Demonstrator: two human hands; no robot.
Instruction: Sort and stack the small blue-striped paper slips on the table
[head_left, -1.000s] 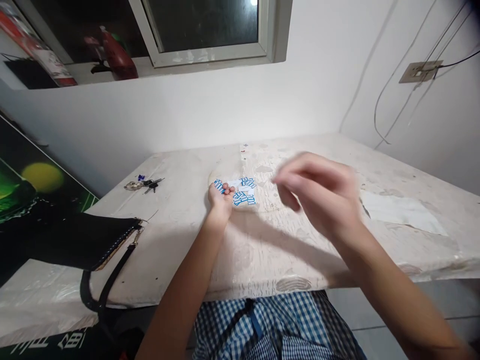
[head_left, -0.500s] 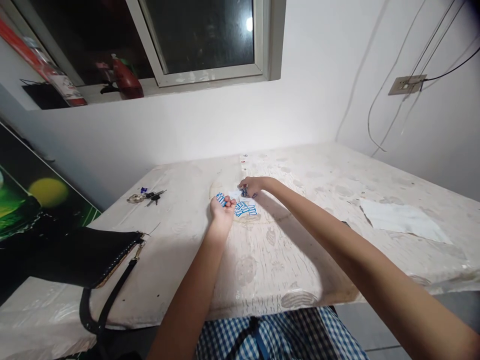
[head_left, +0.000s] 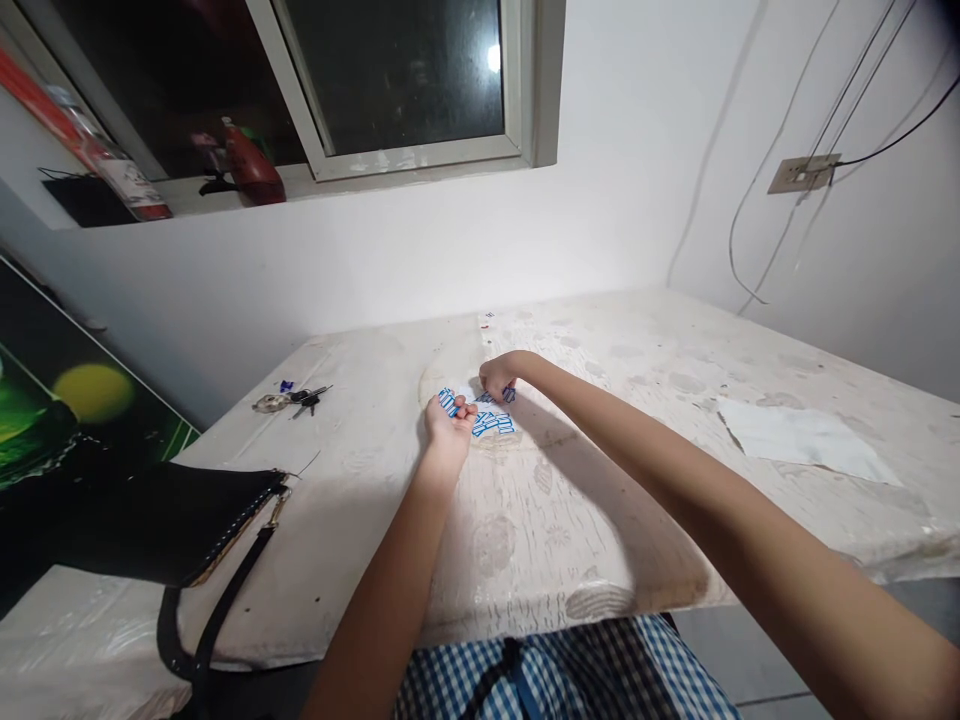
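My left hand is closed around several small blue-and-white striped pieces, which stick up between thumb and fingers. Just to its right, a loose cluster of similar blue-and-white pieces lies on the tablecloth. Past the cluster, my right hand reaches down with its fingers bent together, close against more blue-and-white pieces. Its fingertips are mostly hidden, and whether a piece is between them does not show. A small white patch, perhaps paper, lies between the two hands.
The patterned tablecloth covers the table. Keys lie at left, behind a black bag with a strap hanging over the edge. A white sheet lies at right. The wall and window stand behind.
My right hand has curled inward, its fingers now turned down over the pieces. My left hand stays nearly in place, still holding its pieces. The view has shifted slightly.
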